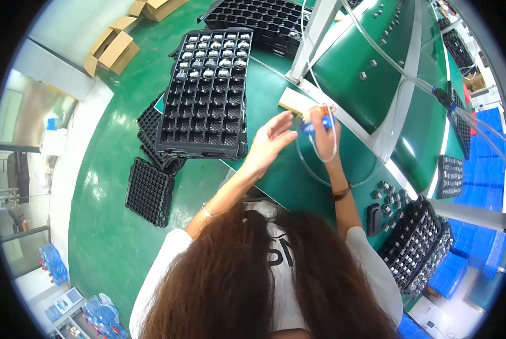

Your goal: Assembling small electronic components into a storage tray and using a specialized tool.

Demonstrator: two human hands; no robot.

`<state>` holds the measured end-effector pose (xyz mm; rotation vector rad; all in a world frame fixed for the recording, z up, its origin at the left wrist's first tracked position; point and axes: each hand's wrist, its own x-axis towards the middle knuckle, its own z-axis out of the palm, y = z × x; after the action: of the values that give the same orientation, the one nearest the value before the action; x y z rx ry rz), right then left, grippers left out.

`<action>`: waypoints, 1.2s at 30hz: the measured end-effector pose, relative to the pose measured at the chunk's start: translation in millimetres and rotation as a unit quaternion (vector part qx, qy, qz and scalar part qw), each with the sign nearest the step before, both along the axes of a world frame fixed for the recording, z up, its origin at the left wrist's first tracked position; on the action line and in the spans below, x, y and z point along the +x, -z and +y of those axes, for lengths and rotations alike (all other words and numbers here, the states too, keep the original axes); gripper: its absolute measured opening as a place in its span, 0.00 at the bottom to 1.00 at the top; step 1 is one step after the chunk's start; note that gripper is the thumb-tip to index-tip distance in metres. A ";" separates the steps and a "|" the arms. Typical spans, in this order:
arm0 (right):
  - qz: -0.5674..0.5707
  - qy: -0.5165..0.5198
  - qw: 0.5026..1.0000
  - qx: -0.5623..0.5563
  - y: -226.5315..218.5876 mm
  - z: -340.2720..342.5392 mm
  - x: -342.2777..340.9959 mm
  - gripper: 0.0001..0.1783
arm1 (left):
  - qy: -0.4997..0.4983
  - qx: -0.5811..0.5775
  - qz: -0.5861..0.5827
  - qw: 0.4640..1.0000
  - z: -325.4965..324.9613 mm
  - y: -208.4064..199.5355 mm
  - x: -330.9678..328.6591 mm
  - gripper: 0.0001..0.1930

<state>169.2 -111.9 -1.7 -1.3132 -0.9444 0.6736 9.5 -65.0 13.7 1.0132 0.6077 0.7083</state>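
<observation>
My right hand (322, 135) is closed around a blue and orange hand tool (315, 125) with a clear hose (304, 164) looping from it; motion blur hides its exact kind. Just to its left is my left hand (271, 141), fingers stretched and slightly apart, with nothing visible in it. Close beyond both hands, a cream-coloured block (294, 100) lies on the green work surface (270, 93). Left of my left hand sits a black compartment tray (202, 113). Small silver metal parts (208, 73) fill its far rows, and its near pockets hold none.
More black trays stand beyond (258, 22) and on the floor at left (149, 192). At right, loose metal parts (391, 198) lie by a small black case (374, 219) and filled trays (417, 248). A green conveyor belt (354, 34) runs behind a metal frame post (315, 42).
</observation>
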 end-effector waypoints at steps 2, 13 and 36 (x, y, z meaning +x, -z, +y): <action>-0.133 0.079 0.987 -0.032 -0.6 18.5 13.5 0.15 | -0.038 0.060 0.003 0.997 8.3 -16.8 -10.5 0.26; -0.284 0.116 0.945 -0.114 -1.5 31.0 14.3 0.28 | -0.169 0.584 0.381 0.697 151.5 -24.5 -73.4 0.14; -0.234 0.163 0.958 0.035 45.0 61.7 91.7 0.20 | 0.051 -0.085 -0.013 0.995 36.3 -38.5 -33.3 0.13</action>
<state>260.8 -50.2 -46.7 -1.5523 -1.0790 0.0680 -23.7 -28.7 52.2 0.8688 0.5795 0.5690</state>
